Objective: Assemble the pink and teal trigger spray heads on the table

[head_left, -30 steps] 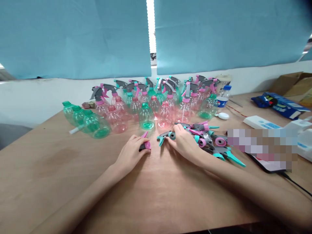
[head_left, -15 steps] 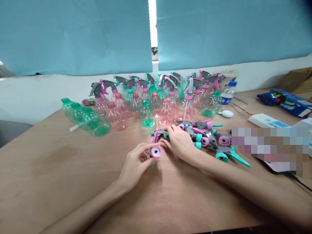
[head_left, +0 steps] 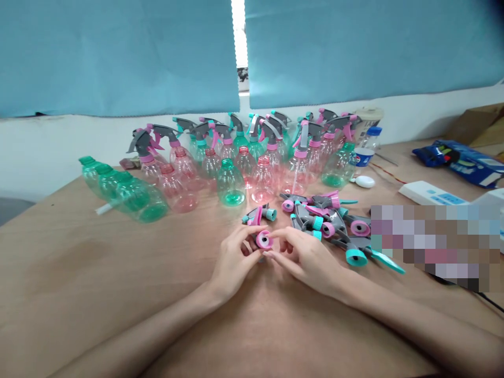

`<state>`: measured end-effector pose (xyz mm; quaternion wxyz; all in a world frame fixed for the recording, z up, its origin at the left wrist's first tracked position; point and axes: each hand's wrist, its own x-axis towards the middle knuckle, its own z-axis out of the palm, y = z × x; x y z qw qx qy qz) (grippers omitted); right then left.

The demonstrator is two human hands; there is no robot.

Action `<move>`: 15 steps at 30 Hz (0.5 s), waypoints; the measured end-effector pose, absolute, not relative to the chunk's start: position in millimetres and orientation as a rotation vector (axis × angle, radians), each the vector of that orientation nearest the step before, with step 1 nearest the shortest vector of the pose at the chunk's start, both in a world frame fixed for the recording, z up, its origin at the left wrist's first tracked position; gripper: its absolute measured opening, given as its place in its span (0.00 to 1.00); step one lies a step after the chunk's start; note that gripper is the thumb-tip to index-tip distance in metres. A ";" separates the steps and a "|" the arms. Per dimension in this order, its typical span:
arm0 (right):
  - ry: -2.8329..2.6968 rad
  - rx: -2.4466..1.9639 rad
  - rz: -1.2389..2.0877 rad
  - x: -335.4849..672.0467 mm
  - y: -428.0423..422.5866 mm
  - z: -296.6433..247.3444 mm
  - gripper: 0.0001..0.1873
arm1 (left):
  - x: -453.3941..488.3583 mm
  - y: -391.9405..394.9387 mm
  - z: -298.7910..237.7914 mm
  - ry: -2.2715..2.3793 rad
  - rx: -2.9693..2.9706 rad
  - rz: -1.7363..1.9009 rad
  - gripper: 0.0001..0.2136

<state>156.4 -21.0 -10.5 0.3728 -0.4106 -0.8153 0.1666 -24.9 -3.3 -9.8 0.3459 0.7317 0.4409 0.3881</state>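
My left hand [head_left: 235, 260] and my right hand [head_left: 305, 255] meet over the wooden table [head_left: 79, 273] and pinch one spray trigger head with a pink collar [head_left: 264, 240] between their fingertips, the collar's opening facing me. Just beyond it lies a loose grey trigger head with teal cap [head_left: 260, 214]. A heap of grey, pink and teal trigger heads [head_left: 334, 223] lies right of my right hand.
Several pink and green plastic bottles [head_left: 244, 163], some with sprayers on, stand at the back. Green bottles [head_left: 126, 191] lie on their sides at left. A white remote-like box [head_left: 427, 193], a blue packet [head_left: 460, 163] and a Pepsi bottle [head_left: 364, 149] sit at right.
My left hand lifted the pink-collared trigger head off the table and turned it toward me. My right hand left the heap and came over to grip the same head.
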 end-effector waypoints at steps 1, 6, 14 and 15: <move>-2.098 -1.071 0.414 155.4 -21.2 -11.3 0.13 | -24.8 -2.9 -10.2 1.153 1.900 1.004 0.17; -2.130 -1.133 0.380 152.7 -25.3 -16.0 0.18 | -24.6 -2.6 -10.3 1.189 1.943 1.003 0.12; -2.073 -1.202 0.499 152.9 -29.1 -17.2 0.17 | -26.2 -3.7 -9.9 1.141 2.008 0.976 0.12; -2.056 -1.203 0.526 153.2 -28.0 -16.1 0.16 | -26.5 -3.6 -10.0 1.129 2.018 0.973 0.12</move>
